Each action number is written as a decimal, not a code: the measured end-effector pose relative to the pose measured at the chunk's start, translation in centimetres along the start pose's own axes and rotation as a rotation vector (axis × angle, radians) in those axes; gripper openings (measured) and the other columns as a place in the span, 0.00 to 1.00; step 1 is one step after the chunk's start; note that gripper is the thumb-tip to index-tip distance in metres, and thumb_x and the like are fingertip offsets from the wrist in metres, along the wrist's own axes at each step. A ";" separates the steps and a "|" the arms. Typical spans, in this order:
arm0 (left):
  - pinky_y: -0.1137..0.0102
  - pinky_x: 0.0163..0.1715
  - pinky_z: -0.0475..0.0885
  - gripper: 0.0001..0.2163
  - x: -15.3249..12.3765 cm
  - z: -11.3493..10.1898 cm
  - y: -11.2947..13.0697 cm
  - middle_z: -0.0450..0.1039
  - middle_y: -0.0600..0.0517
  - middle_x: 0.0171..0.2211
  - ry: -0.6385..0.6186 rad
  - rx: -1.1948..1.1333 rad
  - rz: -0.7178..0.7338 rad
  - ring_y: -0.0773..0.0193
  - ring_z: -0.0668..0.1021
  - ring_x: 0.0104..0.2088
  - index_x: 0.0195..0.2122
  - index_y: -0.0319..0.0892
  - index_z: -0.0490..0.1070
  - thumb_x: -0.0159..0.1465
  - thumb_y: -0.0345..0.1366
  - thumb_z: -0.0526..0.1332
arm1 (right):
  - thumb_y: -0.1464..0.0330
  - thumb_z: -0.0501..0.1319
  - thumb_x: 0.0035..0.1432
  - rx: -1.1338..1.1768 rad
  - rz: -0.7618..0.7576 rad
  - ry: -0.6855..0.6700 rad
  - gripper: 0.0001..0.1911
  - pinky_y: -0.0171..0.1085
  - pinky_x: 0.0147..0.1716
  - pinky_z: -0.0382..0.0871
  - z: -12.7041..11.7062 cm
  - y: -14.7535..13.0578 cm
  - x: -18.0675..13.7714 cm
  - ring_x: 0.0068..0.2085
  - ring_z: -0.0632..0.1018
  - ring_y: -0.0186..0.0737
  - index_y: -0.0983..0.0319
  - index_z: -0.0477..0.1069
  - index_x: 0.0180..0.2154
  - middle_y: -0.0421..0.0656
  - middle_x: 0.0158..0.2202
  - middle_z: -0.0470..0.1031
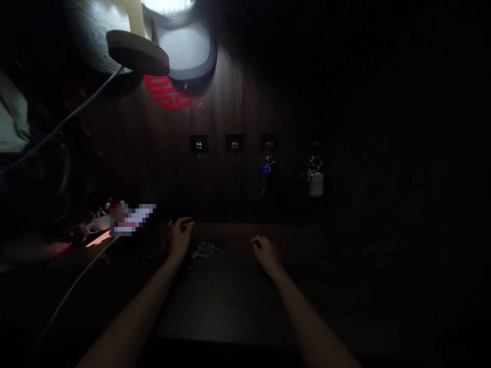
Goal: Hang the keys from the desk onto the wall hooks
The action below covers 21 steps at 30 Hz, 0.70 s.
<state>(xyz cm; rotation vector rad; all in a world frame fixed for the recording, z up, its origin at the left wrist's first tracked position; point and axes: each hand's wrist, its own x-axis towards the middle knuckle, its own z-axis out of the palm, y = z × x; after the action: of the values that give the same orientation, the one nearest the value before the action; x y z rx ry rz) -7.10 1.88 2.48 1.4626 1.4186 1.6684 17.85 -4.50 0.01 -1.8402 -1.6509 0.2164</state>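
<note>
**Two hands at the far edge of a dim counter, below a row of wall hooks**

Left hand (pixel 180 238): lies near the far edge of the dark counter (pixel 222 301), fingers (pixel 186 222) curled inward. The grip is partly closed; in this low light, you cannot tell whether it has hold of anything. A small brass-coloured key (pixel 169 230) lies just beside its outer side. Right hand (pixel 266 254): rests on the counter, also near the far edge, loosely curled, with nothing visible in its grip, though the shadow prevents certainty. Between the hands, closer to the left, a silvery bunch of keys (pixel 203 249) lies flat on the counter. Wall behind: dark wood-grain panel (pixel 230 97) carrying four small black hooks in a row. A blue key fob (pixel 266 168) hangs from the third hook and a pale grey fob (pixel 315 184) from the fourth; the first hook (pixel 199 144) and second hook (pixel 234 143) carry no visible keys. Above them is a red paper-cut emblem (pixel 165 92). Beyond the left counter edge: a pixelated object (pixel 132 220) and a pale cable (pixel 72 291)
</note>
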 end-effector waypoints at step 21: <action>0.61 0.52 0.62 0.11 -2.0 -1.7 -2.1 0.75 0.50 0.41 -0.417 0.480 0.379 0.60 0.74 0.44 0.40 0.43 0.72 0.59 0.31 0.54 | 0.72 0.52 0.54 0.001 -0.056 0.019 0.11 0.35 0.37 0.63 0.7 0.3 0.2 0.38 0.74 0.39 0.57 0.72 0.33 0.42 0.36 0.72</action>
<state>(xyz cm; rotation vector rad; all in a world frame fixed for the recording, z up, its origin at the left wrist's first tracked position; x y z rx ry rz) -8.58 0.20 -0.07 2.3091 1.4158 1.1419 17.75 -4.11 -0.65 -1.7876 -1.6860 0.1747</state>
